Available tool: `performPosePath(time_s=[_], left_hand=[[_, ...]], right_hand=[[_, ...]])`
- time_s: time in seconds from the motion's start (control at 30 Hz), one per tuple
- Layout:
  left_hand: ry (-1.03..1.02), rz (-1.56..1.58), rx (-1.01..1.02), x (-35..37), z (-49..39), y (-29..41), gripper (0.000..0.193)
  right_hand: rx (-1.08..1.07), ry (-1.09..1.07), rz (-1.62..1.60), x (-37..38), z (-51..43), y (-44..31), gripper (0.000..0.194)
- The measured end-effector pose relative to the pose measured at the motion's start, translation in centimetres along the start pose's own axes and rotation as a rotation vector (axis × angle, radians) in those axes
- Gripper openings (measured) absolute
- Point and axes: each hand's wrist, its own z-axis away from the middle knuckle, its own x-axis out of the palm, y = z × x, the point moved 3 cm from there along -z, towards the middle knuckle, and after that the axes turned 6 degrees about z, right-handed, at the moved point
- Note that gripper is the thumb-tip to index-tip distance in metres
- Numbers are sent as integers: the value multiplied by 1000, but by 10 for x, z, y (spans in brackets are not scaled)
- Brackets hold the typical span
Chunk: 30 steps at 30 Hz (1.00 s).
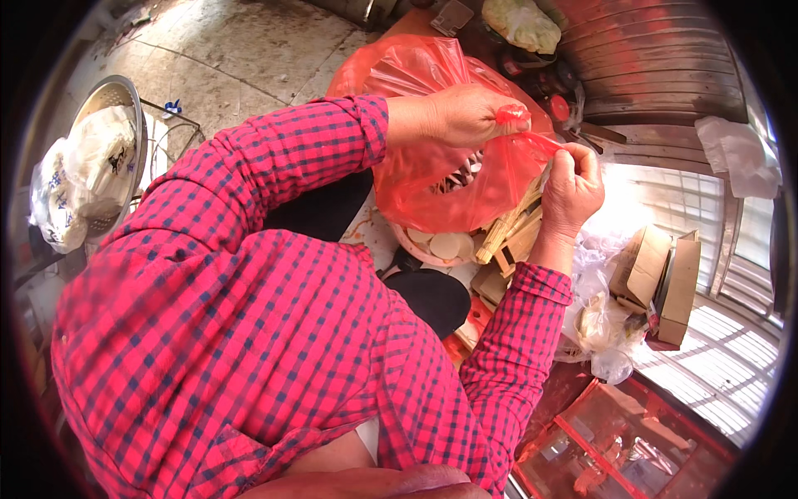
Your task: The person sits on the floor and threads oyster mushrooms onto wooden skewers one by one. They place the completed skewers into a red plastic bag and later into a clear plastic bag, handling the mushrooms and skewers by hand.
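Note:
A large red translucent plastic bag (pixel 436 209) spreads out in front of me. My left hand (pixel 471 115) is closed around a bunched piece of it, and a crumpled red tuft pokes out by the thumb. To the right, my right hand (pixel 573 184) pinches a stretched corner of the same plastic between thumb and fingers. The film is pulled taut between both hands. Through a gap in the bag, thin sticks and dark and pale pieces (pixel 462 174) show; what they are I cannot tell. Below the bag, round white slices (pixel 444 245) lie in a pinkish basin (pixel 408 240).
Bundled thin yellowish sticks (pixel 508 227) lie beside the basin. Cardboard boxes (pixel 642 268) and clear plastic bags (pixel 592 312) stand at right. A metal colander (pixel 138 109) holding white plastic bags (pixel 100 162) is at left. A cabbage-like vegetable (pixel 522 25) sits at the back, near a red compartmented box (pixel 586 446) at lower right.

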Motion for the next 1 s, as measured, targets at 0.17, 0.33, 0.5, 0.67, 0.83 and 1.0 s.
performPosePath(time_s=[0.17,0.33,0.5,0.67,0.83,1.0], left_hand=[[17,312,-124,-20,6,-40,37],[-126,424,-599,-21,-21,-32,29],[-180,576,-754,-17,-20,-16,29],[-284,401,-690,-16,-10,8,13],[-331,-123,-187,-13,-5,20,17],[-191,-766,548,-8,10,26,11]], right_hand=[[339,28,-516,13,4,-2,5],[172,-94,-606,22,26,-36,8],[-361,-253,108,47,71,-59,10],[-467,-178,366,69,86,-42,10],[-436,-165,364,69,91,-35,14],[-206,-12,122,38,76,-29,21]])
